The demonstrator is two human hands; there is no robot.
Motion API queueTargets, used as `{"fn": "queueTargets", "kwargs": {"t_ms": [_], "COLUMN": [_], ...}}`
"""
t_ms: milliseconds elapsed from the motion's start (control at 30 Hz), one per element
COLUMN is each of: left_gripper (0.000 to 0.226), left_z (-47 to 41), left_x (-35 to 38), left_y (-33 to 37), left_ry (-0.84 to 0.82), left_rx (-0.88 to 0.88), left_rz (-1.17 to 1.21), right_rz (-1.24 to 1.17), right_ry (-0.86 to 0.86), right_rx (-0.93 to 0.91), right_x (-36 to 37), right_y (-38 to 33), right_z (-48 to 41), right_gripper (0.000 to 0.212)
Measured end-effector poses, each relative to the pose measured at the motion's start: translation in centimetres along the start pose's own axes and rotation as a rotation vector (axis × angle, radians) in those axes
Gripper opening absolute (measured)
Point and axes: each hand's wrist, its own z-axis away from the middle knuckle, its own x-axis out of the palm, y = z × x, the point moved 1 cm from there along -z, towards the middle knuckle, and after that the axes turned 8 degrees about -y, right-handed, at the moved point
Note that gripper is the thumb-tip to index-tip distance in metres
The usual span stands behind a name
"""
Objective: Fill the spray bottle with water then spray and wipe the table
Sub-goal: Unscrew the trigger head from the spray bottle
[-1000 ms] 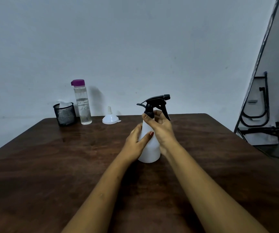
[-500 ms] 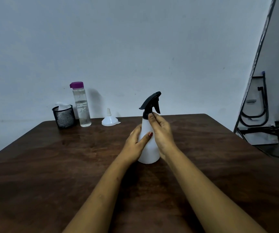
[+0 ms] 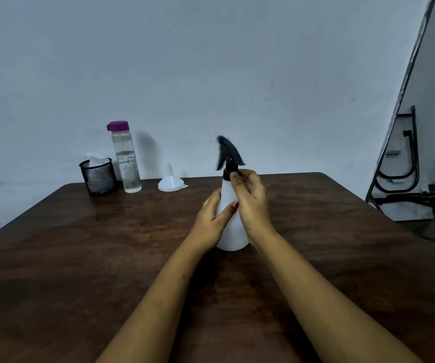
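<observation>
Left hand (image 3: 211,221) cupped in a grip, right hand (image 3: 250,203) fingers pinching higher

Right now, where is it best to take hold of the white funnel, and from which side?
Probably the narrow spout of the funnel, pinched from above. It stands upside down on the table, wide mouth flat on the wood, spout up, with nothing touching it.
</observation>
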Motion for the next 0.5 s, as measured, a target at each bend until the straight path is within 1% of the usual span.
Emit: {"fn": "queueTargets", "kwargs": {"t_ms": [67,133,200,233,300,400,500], "left_gripper": [0.034,0.042,0.051,0.052,0.047,0.034,0.027], "left_z": [0.12,0.08,0.03,0.04,0.08,0.11,0.12], "left_x": [0.00,-0.06,-0.05,-0.03,-0.03,-0.01,0.00], "left_y": [0.09,-0.11,-0.24,-0.19,-0.06,0.11,0.16], "left_ry": [0.004,0.004,-0.005,-0.009,-0.006,0.001,-0.004], "left_rx": [-0.014,-0.017,-0.013,-0.008,-0.004,0.000,0.005], "left_rz": [0.013,-0.002,-0.036,-0.047,-0.047,-0.027,-0.003], "right_rz": [-0.017,-0.024,0.015,0.034,0.059,0.065,0.059], "right_ry": [-0.012,-0.023,-0.024,-0.020,0.002,0.006,-0.019], "right_rx": [0.011,0.017,0.012,0.006,-0.001,-0.014,-0.012], "right_x": [0.08,0.18,0.34,0.36,0.32,0.14,0.08], "right_y": [-0.05,-0.03,-0.07,-0.03,0.03,0.02,-0.16], "right_z": [0.14,0.16,0.19,0.15,0.09,-0.08,-0.02], "right_gripper": [0.016,0.016,0.025,0.027,0.023,0.008,0.024]}}
